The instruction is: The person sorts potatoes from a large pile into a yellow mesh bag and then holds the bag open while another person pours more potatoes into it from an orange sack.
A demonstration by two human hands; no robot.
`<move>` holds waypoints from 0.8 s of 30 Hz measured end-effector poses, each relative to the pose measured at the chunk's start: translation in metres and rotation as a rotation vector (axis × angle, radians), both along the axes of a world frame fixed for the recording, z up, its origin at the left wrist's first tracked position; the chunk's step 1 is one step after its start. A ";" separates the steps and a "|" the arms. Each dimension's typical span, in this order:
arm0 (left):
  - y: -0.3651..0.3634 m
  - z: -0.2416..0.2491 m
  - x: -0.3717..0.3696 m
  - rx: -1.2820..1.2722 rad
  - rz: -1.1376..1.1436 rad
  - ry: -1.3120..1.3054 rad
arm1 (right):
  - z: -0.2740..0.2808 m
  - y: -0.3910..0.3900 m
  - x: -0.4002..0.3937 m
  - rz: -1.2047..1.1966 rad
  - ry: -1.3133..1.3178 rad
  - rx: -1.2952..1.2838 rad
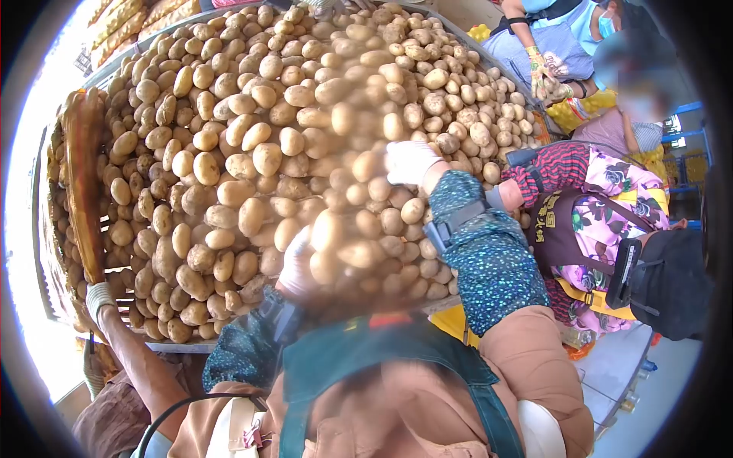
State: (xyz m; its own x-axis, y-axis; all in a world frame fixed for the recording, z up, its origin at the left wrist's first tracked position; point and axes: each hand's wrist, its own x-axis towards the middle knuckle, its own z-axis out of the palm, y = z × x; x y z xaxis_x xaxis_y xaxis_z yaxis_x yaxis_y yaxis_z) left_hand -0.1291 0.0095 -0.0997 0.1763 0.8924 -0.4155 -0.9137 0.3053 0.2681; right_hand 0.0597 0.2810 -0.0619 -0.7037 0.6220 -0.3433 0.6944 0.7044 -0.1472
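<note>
Potatoes of several sizes are heaped across a wide slatted table. My left hand, in a white glove, is low among the potatoes at the table's near side. A pale potato lies against its inner side; a blurred patch hides its fingertips. Farther right, my right hand, also white-gloved, rests on the heap with its fingers curled down. A potato is just left of its fingers. Whatever may be under those fingers is hidden.
A long wooden board stands at the left end, a co-worker's gloved hand at its near end. Close on my right is a co-worker in a flowered top. Another person's gloved hands are beyond the far right edge. Filled sacks lie behind.
</note>
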 end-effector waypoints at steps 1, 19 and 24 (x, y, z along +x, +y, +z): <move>0.001 0.001 0.001 -0.026 0.012 0.035 | 0.011 0.004 0.002 -0.098 0.082 -0.122; 0.005 0.022 -0.009 0.076 -0.049 -0.199 | -0.016 -0.040 -0.008 -0.141 0.579 0.057; 0.007 0.034 -0.008 0.081 -0.055 -0.020 | 0.023 -0.019 -0.040 0.096 -0.039 -0.117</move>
